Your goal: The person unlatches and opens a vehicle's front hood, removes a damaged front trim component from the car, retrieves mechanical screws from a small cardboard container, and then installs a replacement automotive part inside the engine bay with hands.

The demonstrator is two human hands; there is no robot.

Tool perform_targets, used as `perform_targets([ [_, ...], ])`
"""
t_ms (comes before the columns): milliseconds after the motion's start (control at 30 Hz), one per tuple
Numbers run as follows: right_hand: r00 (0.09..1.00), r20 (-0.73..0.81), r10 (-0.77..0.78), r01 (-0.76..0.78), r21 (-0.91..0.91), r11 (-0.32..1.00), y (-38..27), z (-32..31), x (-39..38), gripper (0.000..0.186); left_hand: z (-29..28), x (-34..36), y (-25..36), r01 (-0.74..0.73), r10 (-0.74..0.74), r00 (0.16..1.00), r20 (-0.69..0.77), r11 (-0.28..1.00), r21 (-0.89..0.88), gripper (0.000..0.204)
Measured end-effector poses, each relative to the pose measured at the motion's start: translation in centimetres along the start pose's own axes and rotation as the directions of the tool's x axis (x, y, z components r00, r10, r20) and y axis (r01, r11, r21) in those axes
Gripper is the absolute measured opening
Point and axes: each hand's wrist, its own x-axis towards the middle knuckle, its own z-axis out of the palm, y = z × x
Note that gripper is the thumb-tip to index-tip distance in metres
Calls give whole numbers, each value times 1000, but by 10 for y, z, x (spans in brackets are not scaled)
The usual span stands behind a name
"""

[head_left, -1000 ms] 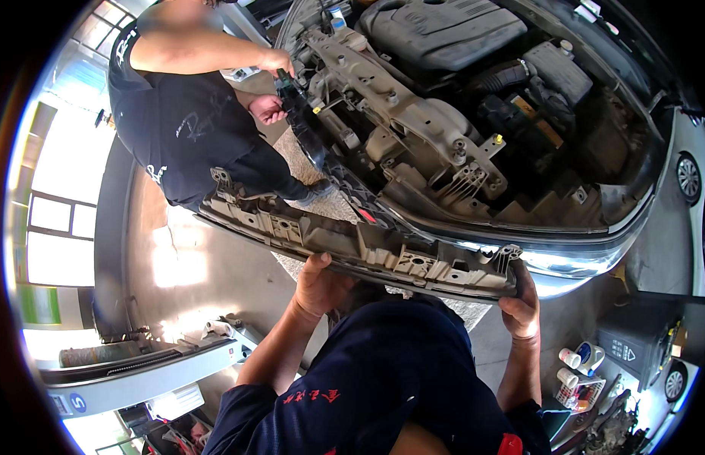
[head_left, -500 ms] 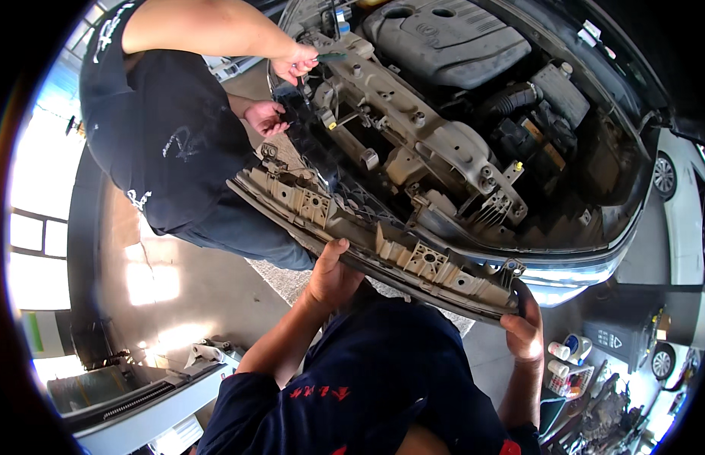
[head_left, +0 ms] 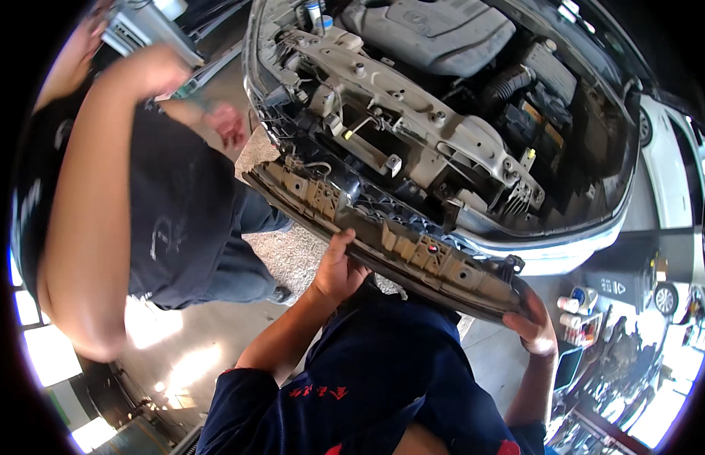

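Note:
A long, dusty plastic trim panel with brackets and a dark lower edge is held at waist height across my body. My left hand grips its middle, thumb on top, while my right hand is wrapped round its right end. Just beyond the panel is the car's open front, with a grey support frame, a grey engine cover and exposed dark parts. The panel's left end lies close to the car's front; whether it touches cannot be told.
A co-worker in a dark shirt stands close on the left, arms raised, hands blurred. Containers, a dark bin and a heap of metal parts are at lower right. A white car stands at the right edge.
The panel and my hands have shifted slightly rightward in view, the left end higher. The co-worker has moved nearer, pulling their hands back leftward from the car's front.

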Motion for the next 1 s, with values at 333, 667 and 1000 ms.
perform_targets([
  [333,999,41,19,-8,-256,967,22,22,53,62,-41,55,72,-142,152,973,-173,988,67,33],
  [667,983,173,67,48,-582,812,-11,28,159,50,-51,64,128,-208,249,960,-129,941,265,40],
  [1000,946,232,-225,322,-616,719,-124,152,339,42,-84,93,167,57,-37,978,-207,994,92,31],
])
